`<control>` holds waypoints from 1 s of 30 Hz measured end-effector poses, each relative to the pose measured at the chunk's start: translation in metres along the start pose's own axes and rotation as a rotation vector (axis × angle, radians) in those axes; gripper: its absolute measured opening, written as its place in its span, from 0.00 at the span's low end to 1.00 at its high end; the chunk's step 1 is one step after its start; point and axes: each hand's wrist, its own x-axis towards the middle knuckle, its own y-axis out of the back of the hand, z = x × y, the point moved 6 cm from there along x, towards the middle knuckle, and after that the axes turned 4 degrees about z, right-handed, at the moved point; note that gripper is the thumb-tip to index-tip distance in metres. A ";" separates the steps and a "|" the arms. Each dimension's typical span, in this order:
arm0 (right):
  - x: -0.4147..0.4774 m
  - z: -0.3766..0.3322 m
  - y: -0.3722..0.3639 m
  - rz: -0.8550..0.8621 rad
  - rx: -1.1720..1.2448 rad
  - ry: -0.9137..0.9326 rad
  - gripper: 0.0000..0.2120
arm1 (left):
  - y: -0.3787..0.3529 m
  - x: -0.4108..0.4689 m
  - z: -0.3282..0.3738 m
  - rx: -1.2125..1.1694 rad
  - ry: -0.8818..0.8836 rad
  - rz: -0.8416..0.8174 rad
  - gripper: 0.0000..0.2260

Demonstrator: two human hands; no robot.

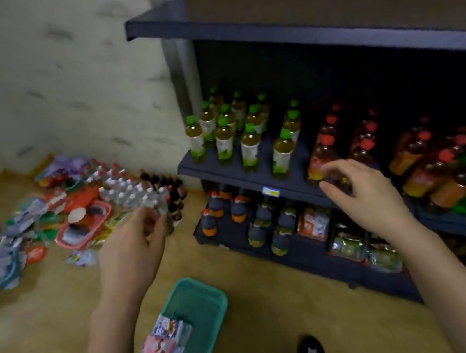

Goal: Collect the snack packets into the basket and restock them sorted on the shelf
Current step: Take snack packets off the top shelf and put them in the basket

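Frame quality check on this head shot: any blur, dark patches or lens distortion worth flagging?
Head view: motion blur softens the whole frame, most on the left hand and right hand. Head view: the shelf recess behind the green-capped bottles is nearly black. Head view: wide-angle distortion bows the top shelf edge, and print on the packets in the teal basket is unreadable.

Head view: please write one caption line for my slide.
Left hand and right hand raised before a drinks shelf; teal basket with snack packets below.
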 end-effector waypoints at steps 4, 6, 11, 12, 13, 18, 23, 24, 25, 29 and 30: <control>-0.050 0.055 0.069 0.150 -0.063 -0.155 0.14 | -0.011 0.005 0.086 -0.043 -0.203 -0.034 0.08; -0.080 0.081 0.104 0.231 -0.079 -0.227 0.13 | -0.020 0.001 0.137 -0.092 -0.308 -0.057 0.07; -0.162 0.145 0.180 0.379 -0.146 -0.415 0.13 | -0.048 -0.028 0.260 -0.173 -0.577 -0.089 0.07; -0.178 0.159 0.194 0.401 -0.160 -0.450 0.13 | -0.055 -0.036 0.283 -0.189 -0.615 -0.103 0.07; -0.194 0.172 0.208 0.423 -0.172 -0.480 0.13 | -0.061 -0.045 0.306 -0.207 -0.646 -0.116 0.07; -0.261 0.233 0.268 0.485 -0.213 -0.565 0.12 | -0.091 -0.096 0.405 -0.284 -0.725 -0.169 0.05; -0.294 0.289 0.321 0.465 -0.266 -0.584 0.14 | -0.113 -0.143 0.489 -0.327 -0.756 -0.170 0.05; -0.296 0.300 0.331 0.465 -0.271 -0.583 0.14 | -0.116 -0.149 0.505 -0.328 -0.766 -0.167 0.06; -0.297 0.311 0.340 0.464 -0.274 -0.584 0.14 | -0.119 -0.154 0.522 -0.329 -0.776 -0.166 0.06; -0.293 0.346 0.372 0.470 -0.274 -0.567 0.15 | -0.118 -0.159 0.585 -0.323 -0.825 -0.119 0.07; -0.291 0.354 0.378 0.474 -0.273 -0.558 0.15 | -0.117 -0.158 0.601 -0.314 -0.841 -0.098 0.08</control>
